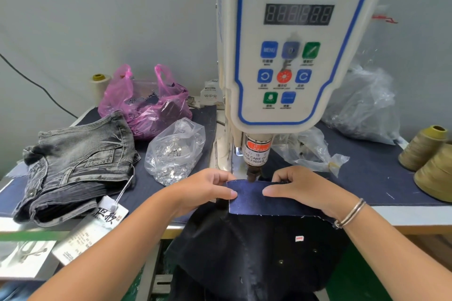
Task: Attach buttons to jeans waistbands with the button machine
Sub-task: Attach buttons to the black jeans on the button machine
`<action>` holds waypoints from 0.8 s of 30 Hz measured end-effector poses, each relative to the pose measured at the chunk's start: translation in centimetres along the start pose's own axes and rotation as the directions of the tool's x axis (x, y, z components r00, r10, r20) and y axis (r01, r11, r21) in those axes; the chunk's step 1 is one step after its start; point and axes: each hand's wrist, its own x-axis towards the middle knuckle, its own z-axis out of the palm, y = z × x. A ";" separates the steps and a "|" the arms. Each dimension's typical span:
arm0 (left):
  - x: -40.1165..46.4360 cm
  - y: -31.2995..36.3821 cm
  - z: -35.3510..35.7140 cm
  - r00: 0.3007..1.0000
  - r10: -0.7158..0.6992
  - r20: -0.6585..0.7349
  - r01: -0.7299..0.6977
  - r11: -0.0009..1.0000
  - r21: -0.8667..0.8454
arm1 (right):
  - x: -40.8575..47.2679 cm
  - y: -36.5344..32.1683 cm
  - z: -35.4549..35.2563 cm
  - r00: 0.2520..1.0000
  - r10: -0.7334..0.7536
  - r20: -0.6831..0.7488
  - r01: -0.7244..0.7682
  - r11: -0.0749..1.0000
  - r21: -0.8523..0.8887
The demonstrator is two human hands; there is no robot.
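Waistband: dark blue denim strip, lying flat just below the punch, its far edge touching under the punch tip; probably so the button lands near the end of the band.
Punch: dark tip of the button machine, directly above the far edge of the waistband.
Left hand: on the left end of the waistband, thumb and curled fingers pinching the edge, likely to keep the cloth tight.
Right hand: on the right part of the waistband, fingers curled over the far edge, thumb pressing on top.
Jeans body: dark cloth hanging down nearer than the waistband.
Button bag: clear bag of silver buttons, left of the punch, in easy reach.
Grey jeans: folded, far left of the punch.
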 end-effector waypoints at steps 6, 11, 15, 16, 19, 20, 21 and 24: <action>-0.2 -0.2 0.8 0.995 0.024 -0.102 -0.004 0.982 0.187 | -0.1 0.0 0.6 0.997 -0.054 -0.055 0.048 0.994 -0.094; -0.5 0.3 -0.1 1.000 0.021 -0.005 -0.020 0.992 0.122 | -0.8 -0.2 -0.7 0.988 0.015 0.154 -0.012 1.000 -0.020; -0.3 0.2 -1.0 0.998 0.030 0.054 -0.034 0.997 0.072 | -1.2 0.2 -2.1 0.960 0.068 0.273 -0.067 0.998 -0.012; -0.3 0.2 -1.3 0.998 0.034 0.052 -0.037 0.997 0.064 | -1.2 0.4 -2.5 0.951 0.078 0.300 -0.074 0.997 -0.023; -0.3 0.1 -2.1 0.998 0.045 0.048 -0.046 0.999 0.024 | -1.6 1.6 -3.6 0.921 0.107 0.375 -0.081 0.993 -0.083; -0.4 0.0 -2.4 0.998 0.044 0.053 -0.045 0.999 0.008 | -1.7 2.0 -4.1 0.917 0.122 0.380 -0.084 0.990 -0.114; -0.5 -0.1 -2.6 0.997 0.045 0.060 -0.044 0.999 -0.011 | -1.9 2.5 -4.5 0.915 0.131 0.381 -0.086 0.987 -0.133; -0.6 -0.1 -3.2 0.997 0.058 0.055 -0.057 0.998 -0.010 | -2.3 3.3 -5.7 0.921 0.129 0.367 -0.119 0.992 -0.050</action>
